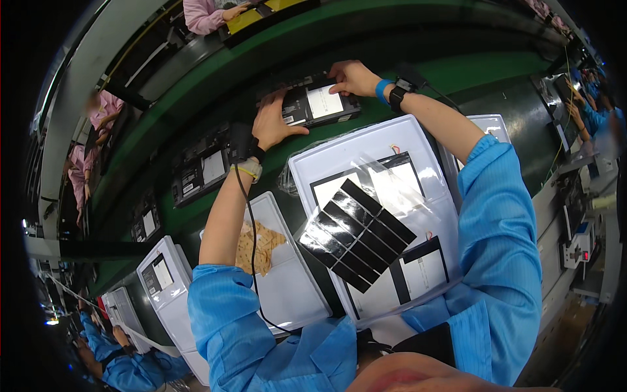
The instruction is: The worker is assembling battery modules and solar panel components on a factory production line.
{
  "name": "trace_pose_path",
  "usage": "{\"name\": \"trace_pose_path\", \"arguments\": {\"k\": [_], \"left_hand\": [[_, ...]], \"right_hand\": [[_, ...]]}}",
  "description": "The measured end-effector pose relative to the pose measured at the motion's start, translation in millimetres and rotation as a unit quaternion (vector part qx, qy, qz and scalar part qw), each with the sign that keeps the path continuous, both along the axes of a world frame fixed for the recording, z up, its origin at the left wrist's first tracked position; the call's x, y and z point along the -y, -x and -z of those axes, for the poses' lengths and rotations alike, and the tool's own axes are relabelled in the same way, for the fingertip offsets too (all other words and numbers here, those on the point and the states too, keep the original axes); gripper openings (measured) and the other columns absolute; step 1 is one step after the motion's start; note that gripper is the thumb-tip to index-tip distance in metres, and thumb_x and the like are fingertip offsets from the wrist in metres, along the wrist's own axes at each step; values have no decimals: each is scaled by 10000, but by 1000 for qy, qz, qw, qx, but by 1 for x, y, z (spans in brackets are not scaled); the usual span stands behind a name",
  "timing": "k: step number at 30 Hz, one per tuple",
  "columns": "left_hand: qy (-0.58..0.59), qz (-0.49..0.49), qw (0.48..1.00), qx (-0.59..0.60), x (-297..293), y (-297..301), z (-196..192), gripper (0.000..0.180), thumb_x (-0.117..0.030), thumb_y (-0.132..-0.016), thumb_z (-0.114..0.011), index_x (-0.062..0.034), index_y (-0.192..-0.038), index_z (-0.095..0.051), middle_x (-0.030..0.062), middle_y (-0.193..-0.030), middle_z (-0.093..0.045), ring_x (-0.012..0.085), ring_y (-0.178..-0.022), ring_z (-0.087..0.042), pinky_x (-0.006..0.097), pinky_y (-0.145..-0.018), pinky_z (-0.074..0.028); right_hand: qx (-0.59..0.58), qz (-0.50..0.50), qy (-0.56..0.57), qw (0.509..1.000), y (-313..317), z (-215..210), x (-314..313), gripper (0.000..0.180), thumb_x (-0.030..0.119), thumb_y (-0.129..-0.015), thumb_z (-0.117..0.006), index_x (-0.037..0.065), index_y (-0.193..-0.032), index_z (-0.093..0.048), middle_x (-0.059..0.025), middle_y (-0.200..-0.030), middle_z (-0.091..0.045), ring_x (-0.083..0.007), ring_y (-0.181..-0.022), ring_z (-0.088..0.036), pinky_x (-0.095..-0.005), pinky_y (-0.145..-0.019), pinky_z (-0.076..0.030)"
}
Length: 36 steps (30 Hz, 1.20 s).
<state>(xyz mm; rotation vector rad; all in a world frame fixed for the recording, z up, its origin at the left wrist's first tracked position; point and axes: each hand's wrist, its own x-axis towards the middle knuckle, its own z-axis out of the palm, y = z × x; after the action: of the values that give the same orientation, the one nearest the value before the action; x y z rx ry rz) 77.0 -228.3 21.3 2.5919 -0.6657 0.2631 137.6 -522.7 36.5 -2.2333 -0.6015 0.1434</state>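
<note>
A black laptop base (298, 112) with exposed inner parts lies on the green conveyor in front of me. A battery with a white label (324, 102) sits in it. My left hand (272, 123) lies at the base's left end, its fingers stretched over that edge and its thumb apart along the near side. My right hand (356, 80) grips the far right part, fingers curled at the far edge and thumb on the white label. Closer to me, a sheet of glossy black strips (358, 235) lies on clear film over a white tray (302, 171) of white-labelled batteries (423, 269).
More open laptop bases (196, 173) lie along the green conveyor (258, 62) to the left. A white tray (287, 297) holding tan pieces (264, 247) stands beside the battery tray. A black cable (251, 261) hangs from my left wrist. Co-workers in pink (204, 16) and blue (144, 366) work nearby.
</note>
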Motion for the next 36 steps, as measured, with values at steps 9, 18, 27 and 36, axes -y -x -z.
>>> {"name": "trace_pose_path", "arguments": {"k": [9, 18, 27, 36], "left_hand": [[-115, -29, 991, -53, 5, -10, -13, 1204, -544, -506, -982, -87, -1502, -484, 190, -1477, -515, 388, -1413, -432, 485, -1168, -398], [-194, -24, 979, -62, -21, -11, 12, 1255, -820, -642, -766, -129, -1611, -367, 233, -1675, -260, 399, -1577, -173, 560, -1281, -129], [-213, -90, 971, 58, -3, 17, 27, 1170, -905, -832, -466, -86, -1644, -266, 226, -1689, -246, 398, -1580, -180, 548, -1283, -102], [-11, -40, 998, -45, -61, 75, 7, 664, -538, -1055, -493, -26, -1474, -546, 240, -1598, -425, 380, -1544, -301, 466, -1246, -261]], "right_hand": [[167, -110, 224, 954, 19, -4, 11, 1042, 589, -628, -927, 15, -1417, -561, -257, -1525, -439, -395, -1424, -421, -478, -1154, -381], [205, -116, 347, 908, 22, 6, 5, 1210, 874, -669, -700, 87, -1556, -458, -250, -1612, -355, -445, -1523, -269, -619, -1175, -275], [166, -113, 528, 825, 11, -3, -23, 1217, 974, -683, -555, 160, -1582, -450, -378, -1554, -374, -570, -1419, -383, -685, -1087, -380], [90, 16, 121, 988, 102, -93, 57, 653, 508, -996, -631, -11, -1392, -608, -224, -1269, -710, -354, -1155, -691, -389, -1005, -540]]}}
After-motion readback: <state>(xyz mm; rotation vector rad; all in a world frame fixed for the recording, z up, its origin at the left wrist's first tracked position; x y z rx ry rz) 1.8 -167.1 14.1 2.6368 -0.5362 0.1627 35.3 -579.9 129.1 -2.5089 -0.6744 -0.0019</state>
